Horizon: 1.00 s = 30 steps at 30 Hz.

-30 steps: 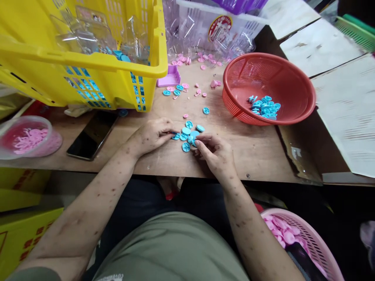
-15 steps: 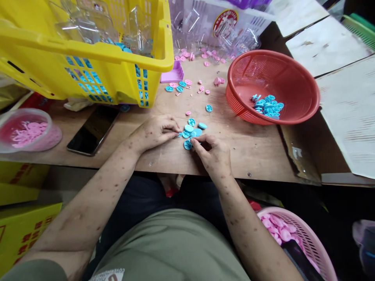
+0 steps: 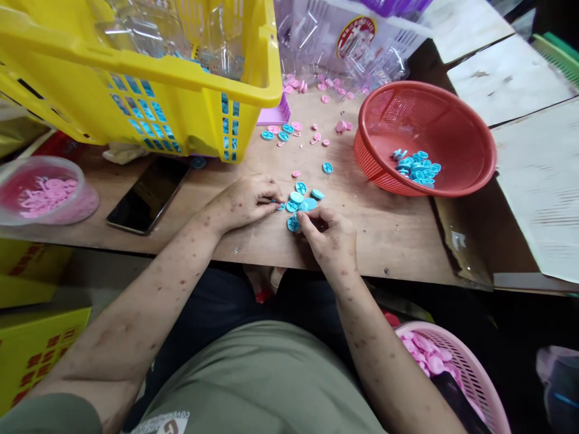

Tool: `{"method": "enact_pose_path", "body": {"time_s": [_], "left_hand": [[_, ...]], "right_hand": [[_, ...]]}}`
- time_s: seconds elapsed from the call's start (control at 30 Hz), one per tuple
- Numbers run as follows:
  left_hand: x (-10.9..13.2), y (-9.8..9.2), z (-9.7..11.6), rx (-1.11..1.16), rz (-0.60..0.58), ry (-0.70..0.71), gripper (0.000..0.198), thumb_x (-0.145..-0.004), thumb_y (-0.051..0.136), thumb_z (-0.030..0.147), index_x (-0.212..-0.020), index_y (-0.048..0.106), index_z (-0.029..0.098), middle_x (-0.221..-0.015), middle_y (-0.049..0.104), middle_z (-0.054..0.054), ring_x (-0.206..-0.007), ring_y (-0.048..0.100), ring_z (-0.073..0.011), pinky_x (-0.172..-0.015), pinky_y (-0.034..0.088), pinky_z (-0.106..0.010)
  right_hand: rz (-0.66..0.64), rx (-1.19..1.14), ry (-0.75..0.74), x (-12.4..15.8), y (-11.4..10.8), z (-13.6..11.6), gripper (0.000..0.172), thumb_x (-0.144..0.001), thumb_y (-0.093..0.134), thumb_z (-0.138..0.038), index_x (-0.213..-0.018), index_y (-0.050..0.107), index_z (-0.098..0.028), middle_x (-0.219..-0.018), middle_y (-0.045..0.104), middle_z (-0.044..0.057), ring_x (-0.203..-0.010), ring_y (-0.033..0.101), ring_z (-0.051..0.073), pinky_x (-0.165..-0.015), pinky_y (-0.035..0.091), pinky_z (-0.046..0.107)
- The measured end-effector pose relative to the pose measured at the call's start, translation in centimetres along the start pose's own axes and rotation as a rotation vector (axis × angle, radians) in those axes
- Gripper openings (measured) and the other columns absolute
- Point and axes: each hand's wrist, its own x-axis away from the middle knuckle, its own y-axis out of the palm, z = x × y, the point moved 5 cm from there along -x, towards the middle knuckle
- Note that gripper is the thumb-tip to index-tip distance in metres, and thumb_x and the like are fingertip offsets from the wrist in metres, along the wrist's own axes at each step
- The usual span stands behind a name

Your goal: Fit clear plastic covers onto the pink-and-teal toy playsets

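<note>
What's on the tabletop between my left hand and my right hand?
Small blue round pieces, clustered on the wooden tabletop, lie between your left hand and right hand, as the head view shows.

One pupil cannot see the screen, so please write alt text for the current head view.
A person's left hand and right hand handle small blue discs on a wooden table. A red basket of blue pieces stands to the right; a yellow crate, a phone and a tub of pink pieces are to the left.
</note>
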Motion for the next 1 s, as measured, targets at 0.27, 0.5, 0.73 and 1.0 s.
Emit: {"method": "enact_pose_path", "body": {"time_s": [0.27,0.5,0.73,1.0], "left_hand": [[0.1,0.1,-0.3,0.008,-0.013,0.002,0.012,-0.105,0.072,0.021,-0.109,0.083,0.022,-0.115,0.082,-0.006,-0.109,0.079,-0.0235,-0.102,0.063,-0.037],[0.0,0.1,-0.2,0.012,-0.01,-0.004,0.012,-0.104,0.072,0.019,-0.108,0.083,0.022,-0.114,0.081,-0.006,-0.107,0.078,-0.0233,-0.102,0.062,-0.037],[0.0,0.0,0.0,-0.003,-0.011,-0.006,0.013,-0.105,0.071,0.02,-0.11,0.082,0.022,-0.115,0.08,-0.006,-0.106,0.078,-0.0221,-0.1,0.063,-0.034],[0.0,-0.9,0.4,-0.107,-0.049,-0.029,0.009,-0.097,0.07,0.022,-0.104,0.076,0.022,-0.11,0.079,-0.007,-0.104,0.076,-0.0253,-0.096,0.062,-0.038]], "right_hand": [[-0.007,-0.007,0.026,0.1,0.1,-0.1,0.044,-0.097,0.08,-0.068,-0.087,0.082,-0.025,-0.08,0.083,0.006,-0.071,0.079,0.027,-0.073,0.065,0.039],[-0.025,0.0,0.02,0.2,0.2,-0.2,0.037,-0.1,0.078,-0.061,-0.087,0.079,-0.026,-0.081,0.083,0.006,-0.072,0.08,0.027,-0.069,0.063,0.038],[0.022,0.297,-0.202,1.3,0.6,-1.0,0.027,-0.107,0.073,-0.045,-0.087,0.077,-0.028,-0.085,0.081,0.006,-0.08,0.076,0.026,-0.082,0.062,0.039],[-0.004,0.259,-0.304,1.9,1.2,-1.3,0.026,-0.115,0.067,-0.036,-0.092,0.077,-0.027,-0.12,0.083,0.011,-0.11,0.078,0.03,-0.103,0.066,0.046]]}}
